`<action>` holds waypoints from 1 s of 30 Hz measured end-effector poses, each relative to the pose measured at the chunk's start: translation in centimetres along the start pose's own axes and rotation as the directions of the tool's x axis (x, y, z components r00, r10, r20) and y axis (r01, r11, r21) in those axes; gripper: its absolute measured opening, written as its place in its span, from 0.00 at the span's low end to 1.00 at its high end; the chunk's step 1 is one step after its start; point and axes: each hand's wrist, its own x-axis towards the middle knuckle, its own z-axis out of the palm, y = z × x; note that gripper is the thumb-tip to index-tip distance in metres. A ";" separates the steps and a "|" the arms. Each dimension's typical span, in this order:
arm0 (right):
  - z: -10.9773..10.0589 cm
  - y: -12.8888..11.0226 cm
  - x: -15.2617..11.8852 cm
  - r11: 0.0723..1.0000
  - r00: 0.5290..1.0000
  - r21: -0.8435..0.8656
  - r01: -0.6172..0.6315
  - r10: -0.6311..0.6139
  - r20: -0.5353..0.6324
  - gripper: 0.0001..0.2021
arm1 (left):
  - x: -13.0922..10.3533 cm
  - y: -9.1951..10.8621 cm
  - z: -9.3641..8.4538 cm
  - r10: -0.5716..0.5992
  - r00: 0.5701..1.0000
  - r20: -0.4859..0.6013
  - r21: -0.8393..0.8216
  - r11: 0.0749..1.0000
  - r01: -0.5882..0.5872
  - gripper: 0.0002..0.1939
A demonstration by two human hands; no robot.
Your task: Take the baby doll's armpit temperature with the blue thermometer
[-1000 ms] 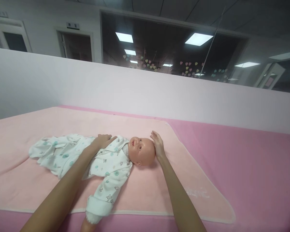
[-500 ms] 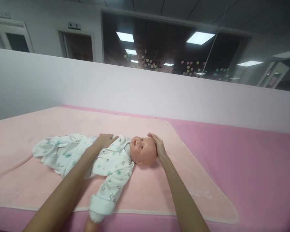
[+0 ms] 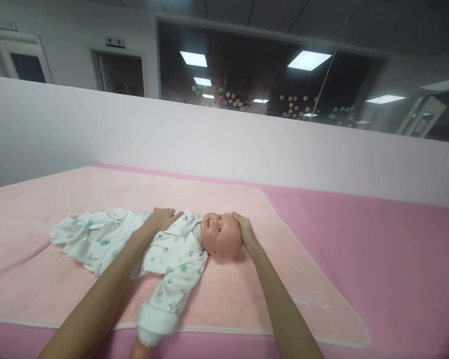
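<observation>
At the left, the lower part of a white printed suit (image 3: 84, 234) lies rumpled on a peach blanket (image 3: 224, 304); the doll (image 3: 160, 254) wearing it lies on its back there, head to the right; the left hand (image 3: 162, 219) rests flat on its chest, fingers extended, gripping nothing; the right hand (image 3: 244, 230), open and loosely cupped, touches the crown of its head; farther right spreads a pink surface (image 3: 404, 259).

Smooth, semi-glossy plastic doll head (image 3: 224, 237), matt cloth blanket (image 3: 224, 294)
</observation>
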 end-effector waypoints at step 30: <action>-0.3 0.3 0.5 0.995 0.992 -0.051 0.084 -0.089 -0.090 0.15 | 0.0 0.0 0.1 -0.008 1.000 0.000 0.021 1.000 0.008 0.31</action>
